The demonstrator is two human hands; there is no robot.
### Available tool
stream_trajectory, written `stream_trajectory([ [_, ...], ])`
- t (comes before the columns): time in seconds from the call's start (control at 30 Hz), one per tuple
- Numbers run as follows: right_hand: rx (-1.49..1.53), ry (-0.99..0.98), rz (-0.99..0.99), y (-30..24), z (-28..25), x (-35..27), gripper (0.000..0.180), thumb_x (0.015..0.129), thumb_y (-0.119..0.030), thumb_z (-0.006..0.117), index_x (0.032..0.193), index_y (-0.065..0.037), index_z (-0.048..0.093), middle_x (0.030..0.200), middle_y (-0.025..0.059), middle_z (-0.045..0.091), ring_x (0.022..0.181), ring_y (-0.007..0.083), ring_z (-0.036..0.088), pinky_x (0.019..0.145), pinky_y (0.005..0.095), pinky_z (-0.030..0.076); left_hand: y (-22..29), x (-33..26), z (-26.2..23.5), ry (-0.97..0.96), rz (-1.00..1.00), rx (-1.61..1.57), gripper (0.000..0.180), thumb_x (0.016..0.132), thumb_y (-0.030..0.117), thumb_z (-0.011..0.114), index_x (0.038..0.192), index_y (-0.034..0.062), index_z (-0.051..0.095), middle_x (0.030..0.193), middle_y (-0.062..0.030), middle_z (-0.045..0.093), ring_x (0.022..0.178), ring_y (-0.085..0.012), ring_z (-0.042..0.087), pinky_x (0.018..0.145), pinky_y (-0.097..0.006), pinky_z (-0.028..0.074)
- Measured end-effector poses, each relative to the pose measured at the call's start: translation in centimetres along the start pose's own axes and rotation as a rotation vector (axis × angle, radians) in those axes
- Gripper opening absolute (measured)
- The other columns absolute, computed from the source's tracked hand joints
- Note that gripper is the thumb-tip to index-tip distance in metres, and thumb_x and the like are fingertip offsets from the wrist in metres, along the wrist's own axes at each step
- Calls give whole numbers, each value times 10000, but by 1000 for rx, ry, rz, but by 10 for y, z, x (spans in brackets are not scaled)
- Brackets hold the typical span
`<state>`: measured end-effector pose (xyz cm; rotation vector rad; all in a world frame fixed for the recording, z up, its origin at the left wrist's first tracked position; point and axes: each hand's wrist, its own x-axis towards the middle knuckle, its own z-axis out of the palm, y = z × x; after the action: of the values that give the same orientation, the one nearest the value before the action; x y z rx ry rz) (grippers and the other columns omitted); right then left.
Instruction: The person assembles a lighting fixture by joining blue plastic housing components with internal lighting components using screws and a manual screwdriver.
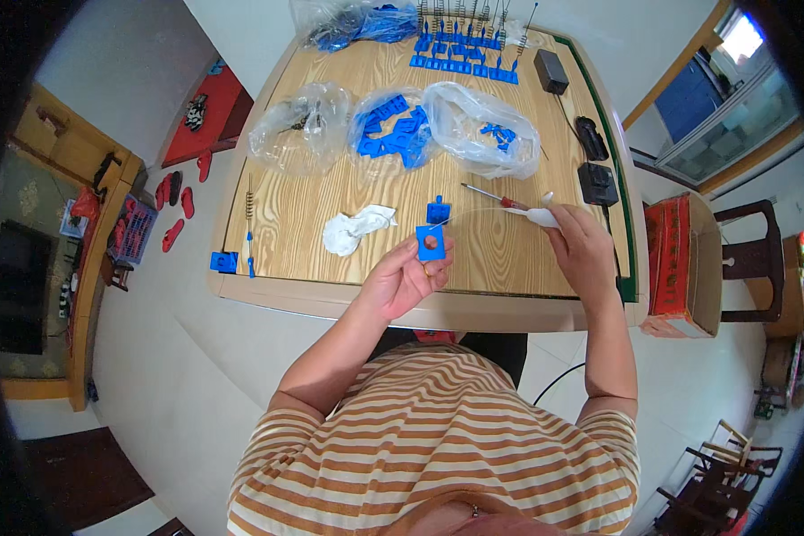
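My left hand (402, 280) pinches a flat blue square plate (431, 242) with a round hole, upright over the table's near edge. In my right hand (582, 247) is a small white squeeze bottle (541, 217), its tip toward the plate. A thin pale strand (485, 211) runs between the bottle's tip and the top of the plate. Just beyond the plate lies another blue part (438, 211). A screwdriver (502, 198) with a red handle rests beside the bottle. Left of my left hand is a crumpled white tissue (357, 230).
Clear bags hold blue parts (393, 134), small blue pieces (498, 137) and springs (302, 121). Several blue spring assemblies (464, 58) stand at the back. Black devices (597, 185) line the right edge. A spring assembly (250, 232) and a blue block (224, 262) lie at left.
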<state>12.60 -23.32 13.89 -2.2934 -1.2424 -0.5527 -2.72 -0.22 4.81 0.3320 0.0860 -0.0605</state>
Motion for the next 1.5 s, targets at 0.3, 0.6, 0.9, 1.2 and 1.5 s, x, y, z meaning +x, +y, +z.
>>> stream_trajectory([
  [0.3,-77,-2,-116,2,-10,8,329,715,-40,678,1032,-37,588,911,116,614,760,284,595,653,373,482,-3,-1,-2,-28,-31,-10,294,917,258,532,1132,58,534,1183,-104,559,986,-200,572,783,-329,461],
  [0.6,-134,-20,-160,-4,-18,16,304,711,-30,655,1007,-37,587,931,101,599,777,265,584,656,366,476,-5,-1,-3,-28,-39,-14,304,916,256,535,1139,48,530,1184,-113,550,964,-190,562,793,-315,476],
  [0.9,-186,-12,-239,-8,-25,23,294,706,-37,649,994,-25,591,921,75,593,754,233,571,639,341,451,-6,-2,-1,-26,-33,-5,305,914,259,539,1142,57,529,1194,-110,543,995,-193,559,814,-325,472],
  [1.2,-254,-3,-313,-11,-30,29,338,674,-26,637,1008,-16,586,955,92,582,760,225,563,644,345,455,-7,-2,-10,-69,-32,-22,329,920,271,521,1164,50,514,1211,-117,534,1039,-221,543,837,-346,461],
  [1.5,-294,-14,-353,-11,-34,35,381,664,-53,629,1040,-13,576,972,97,579,756,227,555,636,346,451,-6,-2,-11,-60,-28,-18,345,921,280,518,1177,49,507,1221,-117,530,1050,-219,538,839,-350,454],
])
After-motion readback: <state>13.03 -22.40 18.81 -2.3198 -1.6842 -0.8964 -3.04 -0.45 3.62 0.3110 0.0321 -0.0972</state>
